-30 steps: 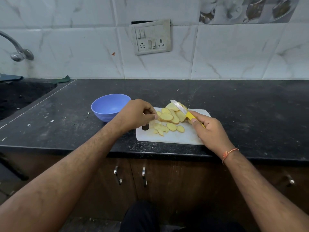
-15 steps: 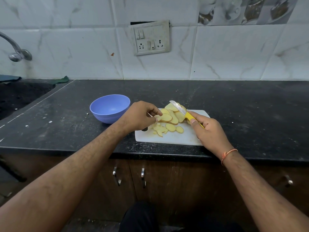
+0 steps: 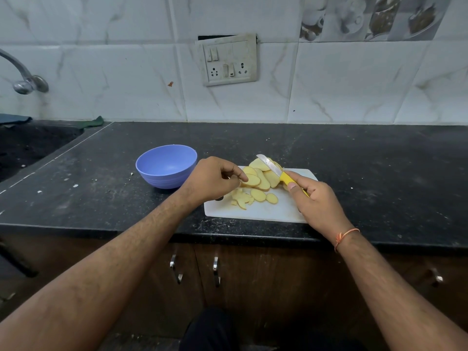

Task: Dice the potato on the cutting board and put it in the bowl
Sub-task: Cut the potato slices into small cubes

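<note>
No writing readable anywhere. Left hand pinches a pale yellow potato slice on the white plastic cutting board; right hand grips the yellow-handled knife; empty blue plastic bowl sits left on the black speckled surface.

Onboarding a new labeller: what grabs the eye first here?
The pale potato slices heaped on the white cutting board at the counter's front edge, with the right hand gripping a yellow-handled knife over them. The left hand pinches one slice; a blue bowl sits just left.
</note>
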Demonstrator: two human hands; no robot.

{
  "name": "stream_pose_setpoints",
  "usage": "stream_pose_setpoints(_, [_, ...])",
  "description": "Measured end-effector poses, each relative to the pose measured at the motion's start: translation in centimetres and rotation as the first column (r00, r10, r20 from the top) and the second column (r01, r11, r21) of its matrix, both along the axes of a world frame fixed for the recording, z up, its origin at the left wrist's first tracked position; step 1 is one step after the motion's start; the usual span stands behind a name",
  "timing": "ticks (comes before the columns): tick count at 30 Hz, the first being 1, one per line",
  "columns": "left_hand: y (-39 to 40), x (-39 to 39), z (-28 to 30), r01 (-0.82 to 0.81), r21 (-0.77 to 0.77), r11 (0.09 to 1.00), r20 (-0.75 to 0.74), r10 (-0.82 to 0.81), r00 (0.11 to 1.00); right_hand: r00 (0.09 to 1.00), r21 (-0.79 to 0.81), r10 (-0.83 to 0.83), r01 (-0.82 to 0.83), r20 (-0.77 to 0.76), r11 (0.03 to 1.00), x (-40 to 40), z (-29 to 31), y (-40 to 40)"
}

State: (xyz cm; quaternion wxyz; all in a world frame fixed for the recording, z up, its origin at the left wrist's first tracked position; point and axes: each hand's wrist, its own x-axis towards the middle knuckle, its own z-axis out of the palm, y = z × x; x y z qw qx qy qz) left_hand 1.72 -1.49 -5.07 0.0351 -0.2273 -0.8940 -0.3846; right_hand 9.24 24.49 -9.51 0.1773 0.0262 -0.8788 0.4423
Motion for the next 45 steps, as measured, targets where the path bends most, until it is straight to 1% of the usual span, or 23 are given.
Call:
stream_pose_setpoints(6, [-0.1,-0.6,-0.3,0.007,-0.054,0.999,-0.007,-0.007,1.0,1.0,-0.012,0.001,-0.001,-0.002,1.0,0.1,0.2,-0.1])
stream_pose_setpoints(12, [0.7,-1.2,-0.3,0.06,-0.128,0.99,-0.019,-0.063,0.998,1.0,-0.026,-0.001,0.001,0.012,1.0,0.0,0.2,-0.2])
stream_pose_setpoints(15, [1.1,-1.6,-0.4,0.085,-0.169,0.982,0.004,-0.085,0.996,1.0,-0.026,0.003,-0.002,0.013,1.0,0.2,0.3,-0.1])
stream_pose_setpoints(18, [1.3,-1.3,0.0,0.101,-0.229,0.968,-0.039,-0.113,0.993,1.0,-0.033,0.011,-0.011,0.007,0.999,0.2,0.4,-0.2])
stream_pose_setpoints(22, [0.7,-0.7,0.9,0.148,-0.225,0.963,-0.037,-0.16,0.986,1.0,-0.04,0.007,-0.007,0.018,0.999,0.0,0.3,-0.1])
stream_pose_setpoints(26, [-0.1,-0.7,0.9,0.155,-0.309,0.939,-0.165,-0.213,0.963,1.0,-0.05,0.005,-0.004,0.016,0.999,0.0,0.2,0.0])
stream_pose_setpoints(28, [-0.8,-0.8,0.7,0.244,-0.351,0.904,-0.194,-0.325,0.926,1.0,-0.051,0.008,-0.007,0.02,0.999,0.0,0.2,0.0])
stream_pose_setpoints(30, [-1.2,-1.0,0.5,0.337,-0.445,0.829,-0.166,-0.447,0.879,1.0,-0.046,0.002,-0.001,0.022,0.999,-0.1,0.2,0.0])
stream_pose_setpoints(31, [-1.3,-1.1,0.4,0.352,-0.492,0.796,-0.146,-0.474,0.868,1.0,-0.044,-0.003,0.004,0.026,0.999,-0.1,0.1,0.0])
stream_pose_setpoints(34, [-0.9,-1.4,0.1,0.328,-0.572,0.752,-0.134,-0.48,0.867,0.999,-0.038,-0.002,0.003,0.036,0.999,-0.1,0.1,0.0])
stream_pose_setpoints(39, [-0.1,-1.6,-0.3,0.286,-0.639,0.713,-0.2,-0.514,0.834,0.999,-0.044,0.0,0.002,0.04,0.999,-0.1,0.0,0.0])
stream_pose_setpoints(42, [0.2,-1.7,-0.9,0.258,-0.643,0.721,-0.221,-0.497,0.839,0.999,-0.049,-0.006,0.008,0.05,0.999,0.0,0.0,-0.1])
stream_pose_setpoints(45, [0.6,-1.4,-1.1,0.226,-0.575,0.786,-0.227,-0.418,0.88,0.999,-0.049,-0.008,0.011,0.051,0.999,0.0,0.1,0.0])
